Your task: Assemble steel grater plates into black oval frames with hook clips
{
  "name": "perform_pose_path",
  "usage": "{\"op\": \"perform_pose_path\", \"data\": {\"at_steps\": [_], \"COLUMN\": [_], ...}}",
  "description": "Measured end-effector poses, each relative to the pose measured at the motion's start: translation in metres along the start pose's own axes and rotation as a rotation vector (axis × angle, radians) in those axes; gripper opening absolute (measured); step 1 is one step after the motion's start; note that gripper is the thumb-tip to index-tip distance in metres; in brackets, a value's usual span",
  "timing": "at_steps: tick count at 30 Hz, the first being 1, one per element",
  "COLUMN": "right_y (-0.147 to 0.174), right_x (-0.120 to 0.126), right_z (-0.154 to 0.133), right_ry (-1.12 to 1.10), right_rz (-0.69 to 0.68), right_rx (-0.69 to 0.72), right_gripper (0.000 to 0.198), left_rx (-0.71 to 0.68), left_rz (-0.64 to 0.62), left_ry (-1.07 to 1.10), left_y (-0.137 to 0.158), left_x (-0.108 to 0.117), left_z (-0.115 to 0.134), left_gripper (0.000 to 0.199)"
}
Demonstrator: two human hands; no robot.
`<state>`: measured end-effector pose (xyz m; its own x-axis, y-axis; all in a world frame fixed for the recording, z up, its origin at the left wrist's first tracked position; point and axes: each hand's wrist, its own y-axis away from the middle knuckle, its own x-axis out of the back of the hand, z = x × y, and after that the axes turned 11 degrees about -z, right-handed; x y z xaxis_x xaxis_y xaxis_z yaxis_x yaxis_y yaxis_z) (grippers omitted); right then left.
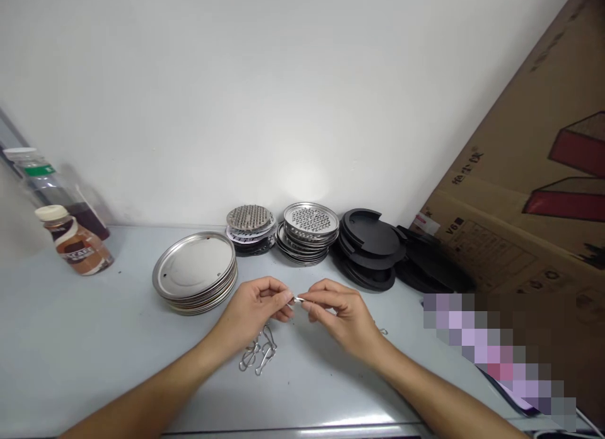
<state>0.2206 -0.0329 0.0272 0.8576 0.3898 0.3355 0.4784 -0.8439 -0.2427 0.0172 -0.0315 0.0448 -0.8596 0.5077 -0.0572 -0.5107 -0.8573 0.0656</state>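
Observation:
My left hand (269,300) and my right hand (338,310) meet above the middle of the table. Both pinch a small shiny metal piece (297,299) between thumb and fingers; its exact shape is mostly hidden by the fingertips. Just below my left hand lie several bent wire clips (266,354), loosely heaped on the tabletop. Part of another wire piece (383,331) shows beside my right wrist. To the left of my left hand stands a stack of round metal lids (196,266), with small holes near the rim of the top one.
Along the wall stand perforated discs (250,218), round metal grater plates (311,220) and black plastic rings (373,237). Two bottles, one with a brown label (78,247) and one with a green band (40,170), are far left. A large cardboard box (510,231) leans at right.

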Motion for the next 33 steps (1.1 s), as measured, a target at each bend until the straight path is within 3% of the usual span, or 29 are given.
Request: {"op": "perform_pose_path", "data": {"at_steps": [5,8,10,16,21,25,28,33], "right_y": [-0.002,-0.005,-0.005,0.001,0.003,0.001,0.002,0.005], "right_x": [0.004,0.006,0.005,-0.003,-0.002,0.002,0.002,-0.008], "right_z": [0.004,0.009,0.010,0.002,0.003,0.004,0.005,0.008], "right_ry": [-0.375,-0.592,-0.613,-0.226,0.157,0.086,0.046,0.229], "right_rz": [-0.107,-0.086,-0.084,0.003,0.011,-0.071,-0.053,0.081], "right_rx": [-0.165,-0.231,-0.229,-0.088,-0.018,-0.127,-0.174,-0.052], "right_gripper": [0.027,0.027,0.028,0.025,0.024,0.027,0.028,0.023], "left_rx": [0.018,0.035,0.028,-0.174,-0.226,-0.229,-0.271,-0.452], "left_rz": [-0.040,-0.077,-0.055,0.123,0.127,0.127,0.137,0.078], "left_ry": [0.180,0.153,0.069,-0.452,-0.536,-0.513,-0.587,-0.831], "left_y": [-0.001,-0.001,0.000,0.002,0.003,0.004,0.005,0.007], "left_x": [0.005,0.005,0.004,-0.005,-0.007,-0.007,-0.006,-0.006], "left_z": [-0.003,-0.001,0.000,-0.005,-0.007,-0.008,-0.012,-0.021], "left_gripper": [0.022,0.021,0.024,0.012,0.010,0.012,0.010,0.014]}}
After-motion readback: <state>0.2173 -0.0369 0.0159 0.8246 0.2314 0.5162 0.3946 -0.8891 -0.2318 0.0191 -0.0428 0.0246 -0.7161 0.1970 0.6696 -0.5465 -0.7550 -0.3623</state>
